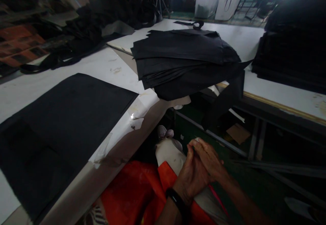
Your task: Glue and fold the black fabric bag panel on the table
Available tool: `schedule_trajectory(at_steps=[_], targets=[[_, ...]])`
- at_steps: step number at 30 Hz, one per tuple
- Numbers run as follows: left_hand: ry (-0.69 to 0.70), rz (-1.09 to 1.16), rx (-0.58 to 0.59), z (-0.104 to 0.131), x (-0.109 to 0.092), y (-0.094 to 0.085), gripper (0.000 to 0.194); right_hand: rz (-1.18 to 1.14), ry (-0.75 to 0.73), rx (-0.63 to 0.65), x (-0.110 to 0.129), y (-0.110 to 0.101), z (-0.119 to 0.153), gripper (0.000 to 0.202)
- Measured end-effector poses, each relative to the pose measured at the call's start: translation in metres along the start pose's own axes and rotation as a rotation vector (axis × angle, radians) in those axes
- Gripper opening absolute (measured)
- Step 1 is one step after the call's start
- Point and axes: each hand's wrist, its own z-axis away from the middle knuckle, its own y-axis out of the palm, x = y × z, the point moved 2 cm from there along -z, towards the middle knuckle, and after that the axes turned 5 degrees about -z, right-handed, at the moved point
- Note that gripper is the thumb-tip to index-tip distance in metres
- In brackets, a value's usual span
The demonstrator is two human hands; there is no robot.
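Observation:
My two hands meet in front of my lap, below the table edge. My left hand (195, 175), with a black band (175, 199) on its wrist, has its palm turned up and its thumb bent in against the right fingertips. Across it lies my right hand (210, 158), its fingers bent and pressed together at the left hand's fingers. A small white bit (197, 139) shows at the fingertips, too small to name. On the table to the left, a flat black fabric panel (68, 119) lies near the edge. A fanned stack of black fabric pieces (180, 51) sits ahead.
White tables (102, 65) stand left and ahead; one has loose torn covering (145, 101) along its edge. A tall black stack (292, 55) stands right. A black strip (226, 97) hangs over the edge above metal bars (224, 138). White bins (207, 2) stand far back.

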Motion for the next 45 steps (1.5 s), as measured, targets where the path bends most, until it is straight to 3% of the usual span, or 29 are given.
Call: schedule_trajectory(at_steps=[4,9,13,19,22,29,33,38,43,45], targets=[[0.106,0.055,-0.149,-0.001,-0.008,-0.001,0.058,0.087,-0.179,0.060,0.003,0.002,0.010,0.038],[0.235,0.095,-0.270,-0.003,-0.021,-0.009,0.062,0.235,-0.462,0.126,-0.019,0.011,0.053,0.043],[0.274,0.150,-0.282,-0.006,-0.023,-0.008,0.062,0.468,-0.618,0.035,-0.031,-0.001,0.060,0.045],[0.247,0.126,-0.187,-0.004,-0.019,-0.004,0.058,0.522,-0.468,-0.176,-0.043,-0.041,0.016,0.035],[0.274,0.139,-0.209,-0.003,-0.020,-0.005,0.061,0.478,-0.464,-0.208,-0.043,-0.049,0.014,0.034],[0.306,0.091,-0.264,-0.007,-0.020,-0.003,0.064,0.262,-0.304,-0.084,-0.028,-0.026,0.042,0.025],[0.348,0.073,-0.302,-0.008,-0.020,-0.006,0.066,0.214,-0.232,0.038,-0.028,-0.011,0.051,0.032],[0.339,0.074,-0.295,-0.007,-0.020,-0.006,0.066,0.063,-0.164,0.092,-0.026,-0.011,0.066,0.031],[0.369,0.098,-0.263,-0.007,-0.021,-0.004,0.062,-0.230,0.255,-0.036,-0.036,-0.018,0.059,0.029],[0.382,0.080,-0.234,-0.007,-0.020,-0.005,0.061,-0.292,0.355,-0.056,-0.039,-0.017,0.051,0.030]])
